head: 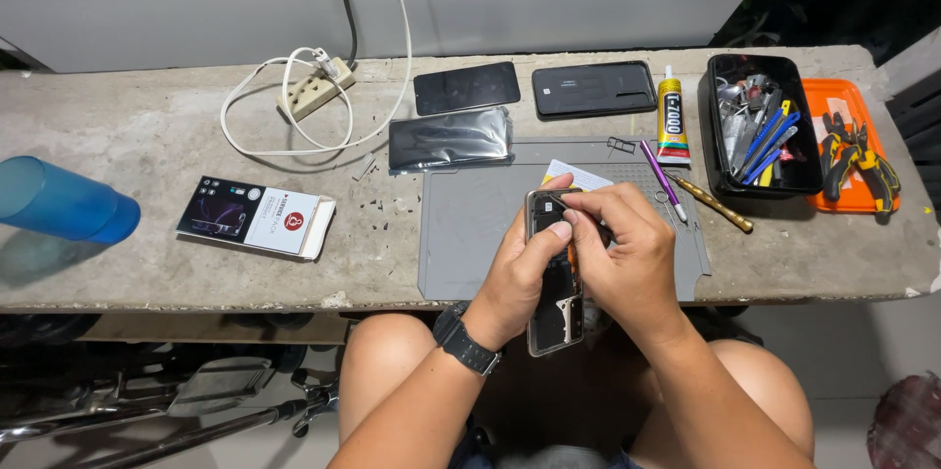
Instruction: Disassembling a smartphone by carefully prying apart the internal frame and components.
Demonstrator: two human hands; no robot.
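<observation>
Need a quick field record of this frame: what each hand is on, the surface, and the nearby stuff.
left hand: grips the opened phone from its left side, thumb on the upper part
right hand: pinched over the phone's upper end; any tool is hidden
surface: grey work mat on a concrete bench
behind mat: two dark phone panels, glue tube
right side: black tool tray, orange tray with pliers
left side: blue cup, small printed box, power strip

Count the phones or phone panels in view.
4. One opened phone held in both hands; two dark slabs at the bench's back edge, left and right; one bagged panel in front of the left slab. More may hide in the black bin.
</observation>
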